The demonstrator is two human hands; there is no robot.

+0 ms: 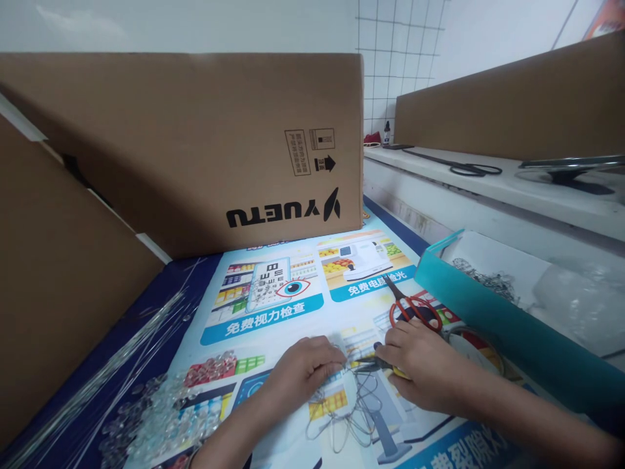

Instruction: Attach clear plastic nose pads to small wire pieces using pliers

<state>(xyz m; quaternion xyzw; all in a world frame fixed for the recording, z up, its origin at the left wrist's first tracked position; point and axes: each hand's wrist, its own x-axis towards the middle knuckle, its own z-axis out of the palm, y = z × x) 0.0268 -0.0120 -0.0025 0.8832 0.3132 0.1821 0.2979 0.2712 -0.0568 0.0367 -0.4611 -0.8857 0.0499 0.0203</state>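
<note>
Head view: left hand [305, 368] pinches thin wire loops [349, 417] on the poster-covered desk [273, 312]. Right hand [420, 368] grips small pliers [374, 363] touching the wire. Red scissors [415, 309] lie just beyond it; clear beads [156, 417] near left.

Hidden / cut off / unclear

Tool under right hand [422, 368] mostly covered, only dark tip and yellow bit visible; type unclear. Left hand [305, 368] fingertips hidden against wire loops [349, 417], grip unreadable. Clear beads [156, 417] and thin rods [97, 378] cut by bottom edge. Teal box [512, 332] contents blurred. Small print on cardboard box [297, 153] illegible.
</note>
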